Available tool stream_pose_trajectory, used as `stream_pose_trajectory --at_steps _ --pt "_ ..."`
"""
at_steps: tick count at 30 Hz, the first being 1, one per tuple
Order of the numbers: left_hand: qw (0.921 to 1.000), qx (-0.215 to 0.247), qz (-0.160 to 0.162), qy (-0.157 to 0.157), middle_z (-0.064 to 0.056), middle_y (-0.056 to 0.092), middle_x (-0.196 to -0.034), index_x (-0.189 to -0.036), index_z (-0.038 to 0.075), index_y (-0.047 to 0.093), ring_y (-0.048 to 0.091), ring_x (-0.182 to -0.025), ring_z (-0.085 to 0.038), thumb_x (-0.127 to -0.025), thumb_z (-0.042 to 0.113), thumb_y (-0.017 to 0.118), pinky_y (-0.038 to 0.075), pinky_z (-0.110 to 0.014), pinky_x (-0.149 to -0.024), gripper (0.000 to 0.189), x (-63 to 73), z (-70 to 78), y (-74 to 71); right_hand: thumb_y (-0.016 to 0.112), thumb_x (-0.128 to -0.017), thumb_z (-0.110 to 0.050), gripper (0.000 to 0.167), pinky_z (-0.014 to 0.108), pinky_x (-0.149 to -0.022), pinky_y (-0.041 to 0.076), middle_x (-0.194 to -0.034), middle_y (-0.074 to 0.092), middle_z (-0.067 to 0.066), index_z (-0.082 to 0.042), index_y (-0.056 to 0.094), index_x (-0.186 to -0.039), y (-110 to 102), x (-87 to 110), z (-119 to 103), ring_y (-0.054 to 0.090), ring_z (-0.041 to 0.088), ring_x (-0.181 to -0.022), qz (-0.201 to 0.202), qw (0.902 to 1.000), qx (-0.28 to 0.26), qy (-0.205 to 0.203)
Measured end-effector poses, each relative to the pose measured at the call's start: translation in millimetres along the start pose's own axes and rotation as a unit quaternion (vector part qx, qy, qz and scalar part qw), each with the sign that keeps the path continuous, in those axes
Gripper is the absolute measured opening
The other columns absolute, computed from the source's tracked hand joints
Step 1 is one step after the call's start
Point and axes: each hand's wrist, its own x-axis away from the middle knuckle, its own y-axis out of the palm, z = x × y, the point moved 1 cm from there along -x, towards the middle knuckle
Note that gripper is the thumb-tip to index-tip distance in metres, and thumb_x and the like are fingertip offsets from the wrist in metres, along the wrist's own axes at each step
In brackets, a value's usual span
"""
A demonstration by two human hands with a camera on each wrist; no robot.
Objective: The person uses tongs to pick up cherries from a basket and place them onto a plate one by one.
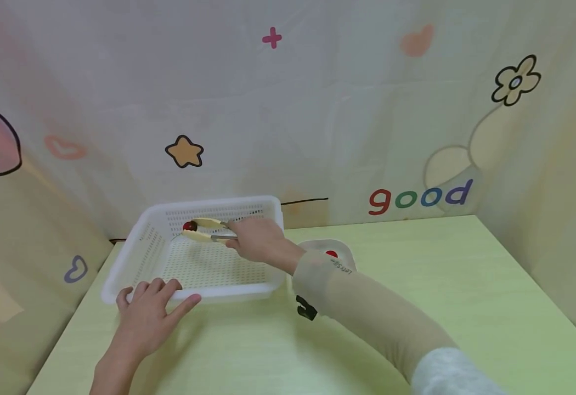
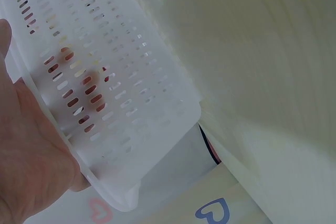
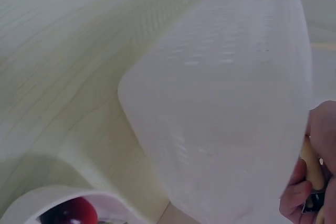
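A white perforated basket (image 1: pixel 263 286) sits on the table's left side. My left hand (image 1: pixel 145 318) holds its front rim, with fingers hooked over the edge and the thumb spread along it. In the left wrist view, finger shapes show through the basket wall (image 2: pixel 152 93). My right hand (image 1: pixel 260 240) reaches over the basket, gripping tongs (image 1: pixel 199 237) with pale yellow tips. Between the tips is a small round red and dark thing (image 1: pixel 187 226), over the basket's back left; whether it touches the basket cannot be told. In the right wrist view the basket wall hides most of the tongs.
Right of the basket stands a white bowl (image 1: pixel 341 245), partly covered by my right forearm. Inside it lies a shiny red and dark round thing (image 3: pixel 81 211). The pale green table (image 1: pixel 441 285) extends to the right. A printed curtain (image 1: pixel 332 120) hangs behind and at both sides.
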Motion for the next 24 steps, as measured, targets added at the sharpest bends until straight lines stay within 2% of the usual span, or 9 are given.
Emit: stream_pose_trajectory --at_steps 10,16,21,24 --pt "0.9999 -0.001 -0.011 -0.004 -0.008 0.062 -0.106 -0.11 0.016 0.066 0.05 -0.104 -0.04 -0.098 0.066 0.054 0.017 -0.075 -0.096 0.054 -0.4 -0.2 -1.0 0.056 -0.105 -0.046 0.049 0.027 -0.055 0.046 -0.119 0.07 -0.001 -0.02 0.054 -0.147 -1.6 11.4 15.5 0.06 0.012 -0.079 0.034 0.9992 -0.014 -0.015" --pt "1.0 0.0 -0.008 -0.004 -0.009 0.062 -0.106 -0.111 0.015 0.066 0.05 -0.104 -0.04 -0.098 0.066 0.054 0.017 -0.075 -0.096 0.054 0.4 0.3 -2.2 0.057 -0.106 -0.043 0.048 0.029 -0.06 0.047 -0.118 0.071 0.002 -0.017 0.055 -0.146 -6.6 20.3 25.7 0.06 0.013 -0.077 0.044 0.9983 -0.027 -0.027" --pt "0.9999 -0.001 -0.01 -0.003 -0.009 0.062 -0.106 -0.111 0.014 0.066 0.05 -0.104 -0.041 -0.098 0.066 0.054 0.018 -0.075 -0.096 0.054 0.2 0.7 -1.3 0.055 -0.106 -0.045 0.054 0.028 -0.056 0.043 -0.124 0.068 0.004 -0.019 0.05 -0.152 -13.6 30.4 35.0 0.059 0.015 -0.079 0.036 0.9983 -0.043 -0.017" --pt "1.0 0.001 -0.009 -0.002 -0.008 0.062 -0.106 -0.111 0.015 0.066 0.05 -0.104 -0.04 -0.098 0.065 0.054 0.018 -0.075 -0.096 0.054 0.1 0.5 -0.6 0.055 -0.105 -0.047 0.055 0.027 -0.054 0.042 -0.119 0.068 0.004 -0.021 0.049 -0.154 -17.6 38.2 40.3 0.058 0.015 -0.076 0.037 0.9983 -0.045 -0.01"
